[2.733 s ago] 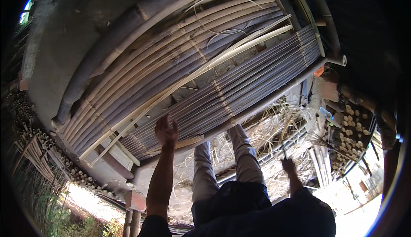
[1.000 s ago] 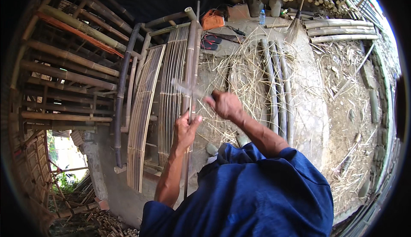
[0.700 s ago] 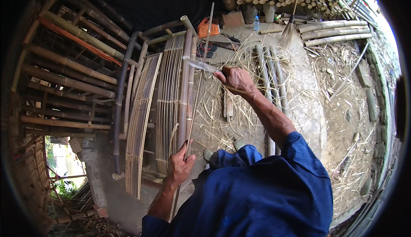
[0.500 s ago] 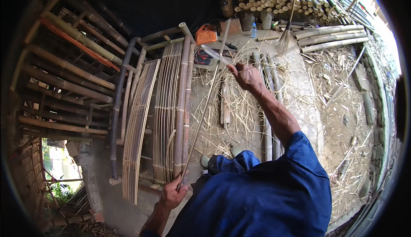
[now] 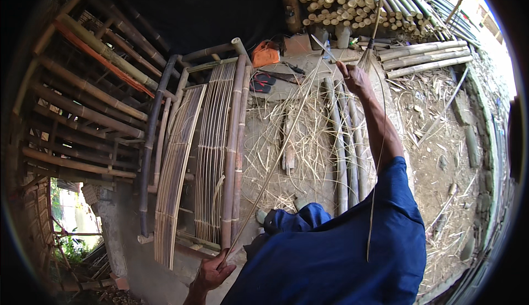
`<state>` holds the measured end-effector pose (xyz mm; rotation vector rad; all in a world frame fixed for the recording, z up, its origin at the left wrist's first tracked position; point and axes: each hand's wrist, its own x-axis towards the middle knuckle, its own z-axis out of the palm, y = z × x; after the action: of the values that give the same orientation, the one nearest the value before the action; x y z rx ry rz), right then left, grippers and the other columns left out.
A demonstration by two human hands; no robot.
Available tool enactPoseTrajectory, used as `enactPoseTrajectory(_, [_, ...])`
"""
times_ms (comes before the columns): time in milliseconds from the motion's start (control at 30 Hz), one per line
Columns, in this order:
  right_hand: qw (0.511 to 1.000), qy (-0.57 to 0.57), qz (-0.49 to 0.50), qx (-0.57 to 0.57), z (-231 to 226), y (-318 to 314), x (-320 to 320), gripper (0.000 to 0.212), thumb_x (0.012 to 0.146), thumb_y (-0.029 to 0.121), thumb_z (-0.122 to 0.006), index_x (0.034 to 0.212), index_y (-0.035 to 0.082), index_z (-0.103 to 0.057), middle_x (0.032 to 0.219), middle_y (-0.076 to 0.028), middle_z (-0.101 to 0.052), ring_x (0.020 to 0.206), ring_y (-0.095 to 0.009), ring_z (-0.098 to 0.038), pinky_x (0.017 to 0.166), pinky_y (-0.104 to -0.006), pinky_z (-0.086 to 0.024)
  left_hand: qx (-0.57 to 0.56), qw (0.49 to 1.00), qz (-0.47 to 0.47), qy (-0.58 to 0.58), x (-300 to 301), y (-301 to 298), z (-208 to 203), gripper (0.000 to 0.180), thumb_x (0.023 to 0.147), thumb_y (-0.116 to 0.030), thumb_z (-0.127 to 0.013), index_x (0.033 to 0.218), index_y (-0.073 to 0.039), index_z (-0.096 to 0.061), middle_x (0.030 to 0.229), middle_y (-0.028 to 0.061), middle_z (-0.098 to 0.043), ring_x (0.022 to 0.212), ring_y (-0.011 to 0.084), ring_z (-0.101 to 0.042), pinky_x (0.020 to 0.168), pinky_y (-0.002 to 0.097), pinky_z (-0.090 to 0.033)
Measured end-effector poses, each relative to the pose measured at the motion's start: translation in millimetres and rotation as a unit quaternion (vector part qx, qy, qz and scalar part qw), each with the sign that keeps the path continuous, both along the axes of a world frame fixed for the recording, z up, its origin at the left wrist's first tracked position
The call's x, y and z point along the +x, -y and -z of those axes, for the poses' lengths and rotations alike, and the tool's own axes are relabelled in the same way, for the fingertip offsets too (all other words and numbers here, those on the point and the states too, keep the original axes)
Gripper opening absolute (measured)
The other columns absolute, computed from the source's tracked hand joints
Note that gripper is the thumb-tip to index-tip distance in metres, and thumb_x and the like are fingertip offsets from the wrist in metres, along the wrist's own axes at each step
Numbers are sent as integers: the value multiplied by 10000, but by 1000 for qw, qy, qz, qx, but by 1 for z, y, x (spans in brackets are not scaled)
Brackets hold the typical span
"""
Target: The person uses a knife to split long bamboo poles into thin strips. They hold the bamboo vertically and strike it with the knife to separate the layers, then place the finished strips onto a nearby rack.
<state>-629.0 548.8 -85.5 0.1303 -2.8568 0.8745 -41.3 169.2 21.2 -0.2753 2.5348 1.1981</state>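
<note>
Low by the corner of a bamboo bench frame (image 5: 230, 156), my left hand (image 5: 214, 272) is closed round the lower end of a long, thin bamboo strip (image 5: 259, 198). The strip slants up and away to the right. My right hand (image 5: 358, 80), arm stretched forward, grips a knife (image 5: 324, 47) whose long pale blade points up and left, near the strip's far end. Whether blade and strip touch I cannot tell. A thin curled bamboo sliver (image 5: 382, 106) hangs near my right wrist and trails down across my blue sleeve.
Split bamboo slats (image 5: 179, 167) lean on the bench frame. Shavings (image 5: 264, 134) litter the floor, beside bamboo poles (image 5: 335, 139). Farther off are an orange bag (image 5: 265, 54), sandals (image 5: 261, 83), a broom (image 5: 367, 58) and a stack of bamboo (image 5: 352, 10). A bamboo rack (image 5: 88, 112) stands left.
My right hand has moved right and a little farther away with the knife. My left hand has come down and left, still holding the strip. A curled sliver now hangs over my sleeve.
</note>
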Motion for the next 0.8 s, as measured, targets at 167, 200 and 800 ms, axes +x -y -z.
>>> enactPoseTrajectory(167, [985,31,149,-80,1,-70,-25,902,951,748,-286,876,-64,-671,800,-321,-644,825,-444,-655,767,-510,-470,104,994,-26,13,8,1,6,415,979,-248,-606,1289,28,-614,566,-7,-525,503,94,-523,498,288,-440])
enactPoseTrajectory(200, [988,28,128,-85,-2,-62,-15,901,950,746,-288,887,-62,-681,842,-331,-649,870,-461,-652,793,-519,-473,104,992,-44,48,7,-7,-2,406,994,-258,-579,1277,30,-621,561,-18,-521,501,93,-523,492,292,-441])
enactPoseTrajectory(800, [941,-2,-318,-120,12,166,288,656,981,631,-398,906,9,-593,769,-222,-656,646,-418,-648,584,-503,-518,200,950,-145,-192,-241,-42,81,949,843,-371,-810,1513,62,-296,895,70,-656,835,107,-610,710,232,-506])
